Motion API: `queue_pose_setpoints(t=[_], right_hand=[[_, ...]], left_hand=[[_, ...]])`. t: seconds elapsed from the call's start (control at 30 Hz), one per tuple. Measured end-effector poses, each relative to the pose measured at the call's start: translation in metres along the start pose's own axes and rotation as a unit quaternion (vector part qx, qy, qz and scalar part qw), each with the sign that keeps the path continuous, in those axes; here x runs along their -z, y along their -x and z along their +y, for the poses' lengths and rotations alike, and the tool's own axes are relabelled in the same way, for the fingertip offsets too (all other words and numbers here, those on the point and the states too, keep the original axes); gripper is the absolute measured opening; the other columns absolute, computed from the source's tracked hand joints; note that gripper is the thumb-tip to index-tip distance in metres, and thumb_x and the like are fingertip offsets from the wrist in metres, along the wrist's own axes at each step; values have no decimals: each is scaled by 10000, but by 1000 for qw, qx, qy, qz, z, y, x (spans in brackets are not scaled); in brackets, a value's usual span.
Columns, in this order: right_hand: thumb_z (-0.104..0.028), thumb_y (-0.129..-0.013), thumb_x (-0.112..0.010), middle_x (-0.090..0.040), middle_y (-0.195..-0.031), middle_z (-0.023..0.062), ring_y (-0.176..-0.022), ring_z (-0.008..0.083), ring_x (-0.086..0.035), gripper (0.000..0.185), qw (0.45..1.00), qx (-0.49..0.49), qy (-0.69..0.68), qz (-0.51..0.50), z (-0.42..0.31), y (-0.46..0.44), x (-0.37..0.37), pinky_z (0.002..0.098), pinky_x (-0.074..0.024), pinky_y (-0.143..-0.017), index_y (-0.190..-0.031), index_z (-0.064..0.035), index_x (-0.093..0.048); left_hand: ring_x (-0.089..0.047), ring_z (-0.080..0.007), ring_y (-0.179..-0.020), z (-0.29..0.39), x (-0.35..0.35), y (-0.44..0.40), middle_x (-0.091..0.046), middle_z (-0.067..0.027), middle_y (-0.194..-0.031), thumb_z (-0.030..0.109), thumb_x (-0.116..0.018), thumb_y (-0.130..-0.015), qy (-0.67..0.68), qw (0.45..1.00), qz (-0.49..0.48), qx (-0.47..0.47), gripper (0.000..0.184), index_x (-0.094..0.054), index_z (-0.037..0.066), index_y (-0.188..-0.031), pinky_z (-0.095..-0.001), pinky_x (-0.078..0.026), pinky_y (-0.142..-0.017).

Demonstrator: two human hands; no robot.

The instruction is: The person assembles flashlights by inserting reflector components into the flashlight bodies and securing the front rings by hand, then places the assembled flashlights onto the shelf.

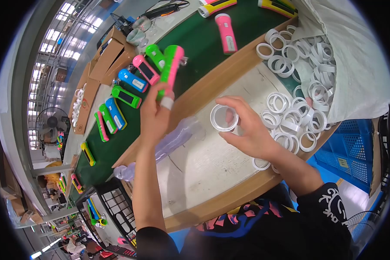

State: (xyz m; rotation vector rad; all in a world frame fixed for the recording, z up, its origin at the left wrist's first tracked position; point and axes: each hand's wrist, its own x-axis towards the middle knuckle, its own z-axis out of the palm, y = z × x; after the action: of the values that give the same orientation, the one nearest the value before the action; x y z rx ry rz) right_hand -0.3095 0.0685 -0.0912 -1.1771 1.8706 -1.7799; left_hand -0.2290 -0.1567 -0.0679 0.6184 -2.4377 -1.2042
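Observation:
My left hand (158,113) is closed around the narrow end of a green and pink flashlight (172,65), raised above the green belt. Between the thumb and fingers of my right hand (249,128) is a white ring with a round clear lens (224,118), its opening facing up. Many loose white rings (290,117) lie right of my right hand, some on the pale board and more spilling from a white sack (355,60). Strips of clear purple-tinted plastic (175,138) lie beneath my left forearm.
Several coloured flashlights (125,96) lie along the green belt (199,56), with a pink one (226,34) farther up. A cardboard edge (229,73) borders the board. Open cardboard boxes (106,65) stand beyond. A black crate (117,208) is lower left, a blue crate (346,147) right.

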Motion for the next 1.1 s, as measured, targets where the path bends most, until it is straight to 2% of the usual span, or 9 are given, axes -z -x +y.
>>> queue_pose_setpoints(t=[0.23, 0.37, 0.63, 0.73, 0.8, 0.9, 0.93, 1.0, 1.1], right_hand=[[84, -679, -618, -467, -1195, 110, -782, 175, -538, 592, 998, 40, -33, -41, -1, 7, -12, 272, -466, -687, -1231, -61, -461], [83, -684, -607, -471, -1206, 123, -813, 188, -545, 585, 994, 74, -47, -60, -4, 9, -15, 287, -464, -727, -1234, -47, -457], [65, -689, -603, -477, -1194, 126, -847, 195, -574, 583, 990, 90, -88, -64, -2, 10, -8, 295, -467, -753, -1240, -45, -449], [53, -693, -606, -480, -1186, 123, -841, 190, -579, 582, 990, 74, -96, -67, -1, 10, -4, 292, -467, -750, -1243, -43, -441], [43, -699, -617, -492, -1165, 119, -832, 182, -581, 579, 996, 18, -51, -69, 1, 9, 2, 295, -469, -750, -1242, -38, -435], [7, -708, -640, -509, -1133, 123, -830, 189, -584, 573, 997, -46, -63, -21, 4, 7, 6, 305, -474, -760, -1240, -38, -432], [30, -727, -644, -505, -1109, 75, -930, 122, -532, 578, 997, -71, -19, -17, 2, 4, 9, 267, -456, -819, -1253, -10, -408], [-72, -712, -671, -557, -1088, 151, -870, 260, -600, 566, 997, -72, -12, 22, 2, 3, 9, 339, -482, -777, -1222, -20, -431], [-71, -704, -678, -565, -1101, 160, -905, 271, -603, 574, 996, -81, -4, 47, 5, 1, 12, 348, -479, -774, -1213, -10, -423]], left_hand=[[-525, -101, -798, 37, -43, 85, -497, -28, -945, 77, -746, -732, 302, 952, -21, 48, 492, -452, 93, -1125, -235, -447, -666], [-541, -175, -800, 39, -51, 82, -533, -70, -939, 157, -791, -669, 139, 990, 16, -14, 524, -490, 76, -1090, -288, -457, -679], [-514, -136, -729, 36, -40, 76, -565, -56, -874, 145, -721, -745, 82, 996, 27, -36, 288, -596, 74, -995, -241, -423, -646], [-490, -84, -755, 41, -37, 71, -566, -13, -921, 124, -640, -844, 218, 976, 21, -6, 184, -576, 68, -1006, -225, -412, -652], [-518, -85, -719, 47, -32, 70, -554, -5, -820, 191, -570, -910, 239, 970, 33, 42, 166, -533, 72, -1019, -233, -437, -638], [-523, -99, -721, 44, -15, 78, -556, -29, -827, 220, -549, -923, 212, 977, 9, 0, 180, -518, 77, -1027, -247, -441, -630], [-528, -129, -708, 46, -10, 84, -557, -56, -833, 247, -524, -935, 230, 973, 1, -20, 186, -499, 82, -1016, -256, -426, -598], [-532, -154, -688, 42, 0, 98, -539, -62, -823, 262, -528, -931, 263, 964, -1, -28, 193, -486, 86, -997, -258, -402, -567], [-528, -136, -696, 55, 18, 117, -529, -61, -801, 208, -506, -940, 278, 960, -14, -39, 173, -492, 39, -976, -269, -436, -608]])
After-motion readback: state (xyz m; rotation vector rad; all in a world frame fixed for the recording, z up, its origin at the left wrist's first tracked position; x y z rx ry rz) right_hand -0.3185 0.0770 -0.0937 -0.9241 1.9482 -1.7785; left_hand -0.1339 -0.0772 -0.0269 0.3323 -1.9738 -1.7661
